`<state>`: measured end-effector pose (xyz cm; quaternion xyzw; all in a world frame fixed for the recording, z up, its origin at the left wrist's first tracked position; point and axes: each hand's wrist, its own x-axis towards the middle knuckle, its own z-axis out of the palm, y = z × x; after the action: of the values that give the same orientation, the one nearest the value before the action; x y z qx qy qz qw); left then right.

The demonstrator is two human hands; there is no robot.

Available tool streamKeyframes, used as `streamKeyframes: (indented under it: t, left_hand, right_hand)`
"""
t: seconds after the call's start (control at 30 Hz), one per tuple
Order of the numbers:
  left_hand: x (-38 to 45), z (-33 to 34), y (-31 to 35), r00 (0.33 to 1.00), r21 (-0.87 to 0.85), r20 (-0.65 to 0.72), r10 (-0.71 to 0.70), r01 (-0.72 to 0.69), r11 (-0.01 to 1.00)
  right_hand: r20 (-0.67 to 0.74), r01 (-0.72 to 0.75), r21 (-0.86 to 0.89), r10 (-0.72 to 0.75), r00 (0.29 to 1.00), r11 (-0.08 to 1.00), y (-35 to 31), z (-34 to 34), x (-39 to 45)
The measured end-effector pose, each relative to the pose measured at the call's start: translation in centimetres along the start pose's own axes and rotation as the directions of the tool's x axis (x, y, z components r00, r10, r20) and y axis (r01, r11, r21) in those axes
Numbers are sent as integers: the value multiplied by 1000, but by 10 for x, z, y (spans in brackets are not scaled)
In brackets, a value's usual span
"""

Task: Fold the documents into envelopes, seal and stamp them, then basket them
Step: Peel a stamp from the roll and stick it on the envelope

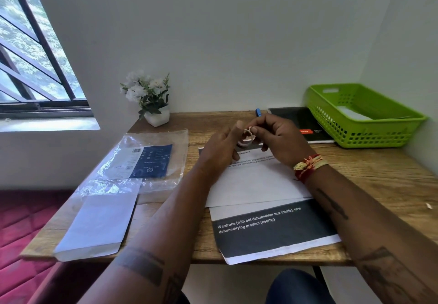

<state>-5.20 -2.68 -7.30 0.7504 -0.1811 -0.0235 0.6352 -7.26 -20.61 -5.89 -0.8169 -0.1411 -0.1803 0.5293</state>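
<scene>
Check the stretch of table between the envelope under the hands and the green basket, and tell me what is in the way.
A dark notebook lies on the table between the envelope and the green basket, beside the basket's near-left wall. It lies flat, so lifting over it looks easy. A blue pen lies further back.

The table [379, 185] across the middle of the frame is wood-look board, matt, with visible grain. At left on it lies a clear plastic bag [151, 142], glossy and crinkled, over a smooth white paper envelope [99, 223]. At centre the documents [267, 228] are matt printed paper, white with dark grey bands. The basket [365, 128] at upper right is bright green moulded plastic with perforated walls. A small roll of tape [246, 138] at centre looks pale and slightly shiny. The right wrist carries a bracelet [308, 166] of red and yellow thread.
</scene>
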Motion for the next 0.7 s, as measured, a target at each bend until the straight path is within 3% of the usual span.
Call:
streamKeyframes:
  t: [0.17,0.37,0.43,0.57,0.7]
  left_hand:
    - [4,1,-7,999,80,-34,27,-24,997]
    - [9,1,-12,979,296,-198,50,11,955]
    - [11,-1,-11,972,264,-234,3,61,963]
    - [10,-5,-7,971,20,-205,-124,131,991]
    - [12,-6,-7,951,125,-296,-92,134,983]
  right_hand:
    - [-18,-13,1,13,1000,1000,1,1,1]
    - [-17,70,-64,-71,997,995,-5,5,0]
    - [-35,60,-13,-60,998,998,-6,4,0]
    - [-83,27,108,-19,996,994,-8,1,0]
    - [-82,-24,162,37,996,986,-6,2,1]
